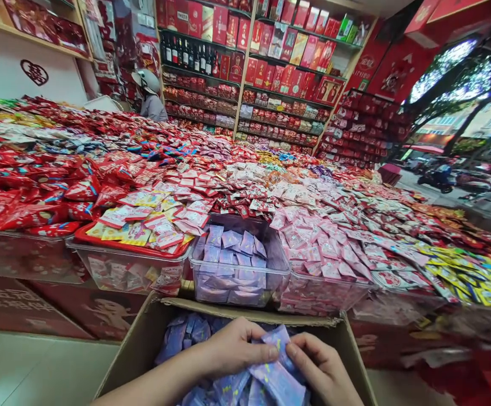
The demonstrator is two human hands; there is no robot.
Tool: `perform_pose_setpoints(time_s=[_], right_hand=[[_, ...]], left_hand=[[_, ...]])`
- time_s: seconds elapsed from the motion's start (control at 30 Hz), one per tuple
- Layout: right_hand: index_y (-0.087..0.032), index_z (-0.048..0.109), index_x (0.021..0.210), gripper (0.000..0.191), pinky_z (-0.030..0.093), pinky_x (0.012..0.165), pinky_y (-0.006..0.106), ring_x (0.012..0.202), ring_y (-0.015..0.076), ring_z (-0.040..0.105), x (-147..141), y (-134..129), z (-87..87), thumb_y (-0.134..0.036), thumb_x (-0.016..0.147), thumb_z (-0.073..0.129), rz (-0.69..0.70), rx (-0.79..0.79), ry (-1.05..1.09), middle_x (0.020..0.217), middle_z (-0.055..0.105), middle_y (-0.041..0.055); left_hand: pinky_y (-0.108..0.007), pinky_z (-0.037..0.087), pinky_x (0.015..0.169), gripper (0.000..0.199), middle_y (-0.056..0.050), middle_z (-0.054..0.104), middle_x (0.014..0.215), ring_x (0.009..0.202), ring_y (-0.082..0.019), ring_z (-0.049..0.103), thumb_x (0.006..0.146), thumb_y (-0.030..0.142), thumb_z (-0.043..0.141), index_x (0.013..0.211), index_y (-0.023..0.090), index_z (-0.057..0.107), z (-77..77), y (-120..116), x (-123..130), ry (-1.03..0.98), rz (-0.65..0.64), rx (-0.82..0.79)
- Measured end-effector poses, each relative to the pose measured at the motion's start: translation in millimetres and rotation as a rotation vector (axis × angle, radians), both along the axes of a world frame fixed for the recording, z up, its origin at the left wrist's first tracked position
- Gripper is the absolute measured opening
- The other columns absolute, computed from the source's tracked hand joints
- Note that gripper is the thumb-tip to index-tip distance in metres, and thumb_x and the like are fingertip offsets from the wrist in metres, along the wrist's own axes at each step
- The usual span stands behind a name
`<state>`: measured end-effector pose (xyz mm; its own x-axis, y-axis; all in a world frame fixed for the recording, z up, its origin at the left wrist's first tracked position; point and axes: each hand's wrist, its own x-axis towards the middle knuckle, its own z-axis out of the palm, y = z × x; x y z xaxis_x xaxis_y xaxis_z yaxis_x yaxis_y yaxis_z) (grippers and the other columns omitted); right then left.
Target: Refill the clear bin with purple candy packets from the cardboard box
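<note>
My left hand [245, 348] pinches a small purple candy packet [277, 340] between thumb and fingers. From the other side, my right hand [316, 361] has its thumb and fingertips closed on the edge of the purple packets. Both hands are over an open cardboard box [144, 338], which holds many loose purple packets [186, 334]. Just beyond the box stands a clear plastic bin [239, 269] with similar purple packets laid in rows, stacked partway up. How many packets are in my fingers is partly hidden.
Bins of pink packets [324, 242] and yellow and white packets [144, 223] flank the purple one. Red packets [38, 197] are heaped at left. Shelves [245, 73] with red boxes and bottles line the back. A person in a helmet [148, 93] is behind the display; a street lies at right.
</note>
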<state>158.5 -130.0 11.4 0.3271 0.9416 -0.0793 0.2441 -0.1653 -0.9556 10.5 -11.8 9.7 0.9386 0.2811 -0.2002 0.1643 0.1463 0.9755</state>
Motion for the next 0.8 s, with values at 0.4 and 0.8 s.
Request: perform_pose_setpoints(time_s=[0.4, 0.8], right_hand=[[-0.017, 0.056, 0.093, 0.026, 0.045, 0.067, 0.027, 0.075, 0.0176, 0.057, 2.2, -1.8, 12.0, -0.036, 0.075, 0.053, 0.162, -0.013, 0.093, 0.082, 0.062, 0.0052], [-0.014, 0.059, 0.087, 0.024, 0.046, 0.064, 0.026, 0.074, 0.0162, 0.058, 11.0, 125.2, 135.5, -0.024, 0.079, 0.038, 0.346, -0.212, -0.653, 0.083, 0.063, 0.0069]], left_hand=[[-0.017, 0.025, 0.047, 0.032, 0.004, 0.039, 0.058, 0.053, -0.007, 0.030, 0.074, 0.039, 0.052, 0.074, 0.009, 0.062, 2.8, 1.0, 0.9, -0.021, -0.032, 0.150], [-0.016, 0.023, 0.043, 0.031, 0.006, 0.038, 0.051, 0.049, -0.007, 0.031, 0.072, 0.042, 0.052, 0.072, 0.014, 0.066, -11.8, -8.9, -3.0, 0.131, -0.093, 0.485]])
